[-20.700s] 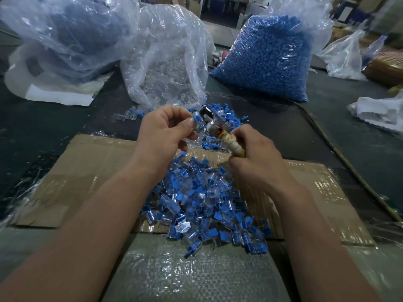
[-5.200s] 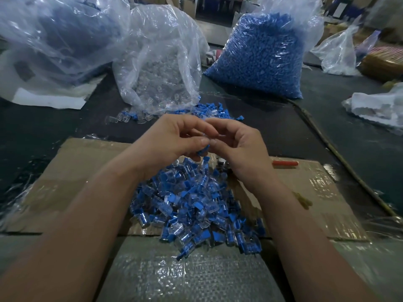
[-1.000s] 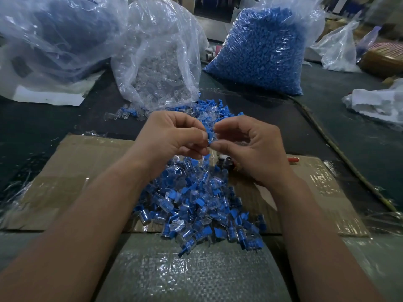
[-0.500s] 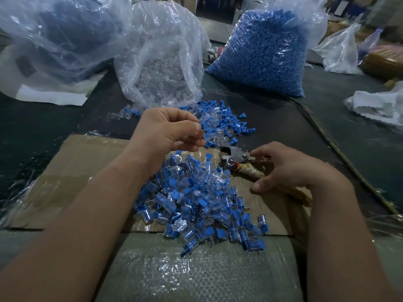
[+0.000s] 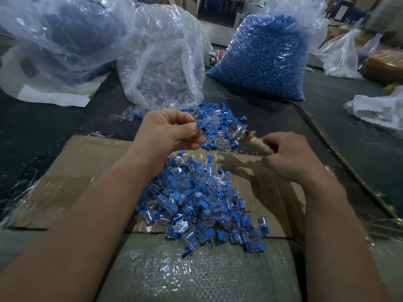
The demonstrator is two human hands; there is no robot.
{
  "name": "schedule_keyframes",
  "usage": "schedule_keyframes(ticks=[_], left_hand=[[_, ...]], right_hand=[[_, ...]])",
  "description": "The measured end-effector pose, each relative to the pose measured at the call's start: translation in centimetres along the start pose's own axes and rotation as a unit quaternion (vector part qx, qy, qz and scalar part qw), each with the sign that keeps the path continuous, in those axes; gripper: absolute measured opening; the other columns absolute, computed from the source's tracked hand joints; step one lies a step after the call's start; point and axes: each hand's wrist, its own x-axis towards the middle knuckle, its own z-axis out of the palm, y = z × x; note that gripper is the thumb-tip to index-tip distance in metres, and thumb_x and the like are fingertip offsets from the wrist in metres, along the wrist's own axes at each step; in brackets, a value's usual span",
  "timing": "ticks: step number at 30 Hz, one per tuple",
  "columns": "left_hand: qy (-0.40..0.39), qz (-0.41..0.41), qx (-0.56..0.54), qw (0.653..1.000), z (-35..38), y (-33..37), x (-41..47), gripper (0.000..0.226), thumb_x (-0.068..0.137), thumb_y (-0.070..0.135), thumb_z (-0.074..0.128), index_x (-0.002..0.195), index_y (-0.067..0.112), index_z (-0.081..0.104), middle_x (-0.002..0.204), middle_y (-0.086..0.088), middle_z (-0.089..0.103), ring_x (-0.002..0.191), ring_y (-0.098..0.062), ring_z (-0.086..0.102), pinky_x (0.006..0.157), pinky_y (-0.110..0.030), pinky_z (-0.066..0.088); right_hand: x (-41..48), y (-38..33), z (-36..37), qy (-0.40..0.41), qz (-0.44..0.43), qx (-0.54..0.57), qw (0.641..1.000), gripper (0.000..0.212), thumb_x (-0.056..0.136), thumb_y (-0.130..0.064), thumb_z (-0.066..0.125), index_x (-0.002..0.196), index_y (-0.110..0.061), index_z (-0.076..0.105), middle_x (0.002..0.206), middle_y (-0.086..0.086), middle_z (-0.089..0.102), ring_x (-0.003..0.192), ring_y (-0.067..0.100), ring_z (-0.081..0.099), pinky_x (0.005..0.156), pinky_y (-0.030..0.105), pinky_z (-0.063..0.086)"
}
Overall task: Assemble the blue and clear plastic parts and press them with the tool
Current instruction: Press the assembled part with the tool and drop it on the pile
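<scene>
Plastic looks light and stiff; our left hand (image 5: pixel 170 132) pinches the part (image 5: pixel 200 123) by its blue tab. Our right hand (image 5: pixel 285 156) grips the tool (image 5: pixel 258 143).

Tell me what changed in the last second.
The right hand left the part, dropped to the cardboard, gripped the tool and lifted it toward the left hand. The left hand kept pinching the blue part. The pile of parts and the bag of blue pieces stayed put.
</scene>
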Motion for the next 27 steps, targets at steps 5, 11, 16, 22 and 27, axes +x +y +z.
schedule_keyframes(ticks=[5,11,16,22,27], left_hand=[[0.018,0.028,-0.013,0.999,0.5,0.0,-0.1,0.016,0.084,-0.008,0.054,0.074,0.006,0.055,0.055,-0.001,0.066,0.054,-0.013,0.066,0.054,-0.021,0.055],[0.034,0.083,0.004,0.996,0.8,-0.1,-0.2,0.019,0.084,-0.009,0.054,0.075,0.008,0.056,0.056,0.002,0.066,0.056,-0.011,0.066,0.055,-0.02,0.054],[0.029,0.112,0.03,0.993,1.2,-0.2,-0.4,0.02,0.082,-0.009,0.056,0.074,0.009,0.057,0.058,0.004,0.067,0.058,-0.009,0.066,0.057,-0.019,0.054],[0.04,0.126,0.052,0.99,1.4,-0.3,-0.5,0.024,0.083,-0.011,0.055,0.073,0.012,0.057,0.055,0.008,0.065,0.055,-0.004,0.064,0.056,-0.016,0.053],[0.042,0.134,0.075,0.987,1.4,-0.3,-0.5,0.025,0.083,-0.011,0.055,0.073,0.012,0.056,0.055,0.01,0.065,0.055,-0.004,0.064,0.057,-0.016,0.053]], right_hand=[[-0.2,-1.2,0.7,0.106,-0.032,0.116,0.987,0.028,0.073,-0.001,0.059,0.084,-0.026,0.051,0.073,-0.014,0.049,0.063,0.001,0.045,0.053,0.015,0.034],[-0.7,-2.8,2.4,0.036,-0.073,0.111,0.991,0.025,0.075,-0.01,0.057,0.087,-0.026,0.042,0.076,-0.009,0.05,0.069,0.008,0.046,0.056,0.029,0.032],[-1.0,-3.4,2.6,0.011,-0.087,0.108,0.99,0.026,0.076,-0.012,0.057,0.087,-0.027,0.039,0.078,-0.01,0.044,0.068,0.007,0.042,0.054,0.028,0.028],[-1.0,-3.7,2.6,-0.016,-0.09,0.109,0.99,0.028,0.075,-0.011,0.058,0.087,-0.028,0.039,0.077,-0.012,0.043,0.068,0.005,0.041,0.055,0.027,0.028],[-1.1,-3.9,2.7,-0.008,-0.1,0.1,0.99,0.023,0.075,-0.009,0.057,0.083,-0.024,0.042,0.071,-0.011,0.043,0.065,0.005,0.04,0.054,0.027,0.029]])
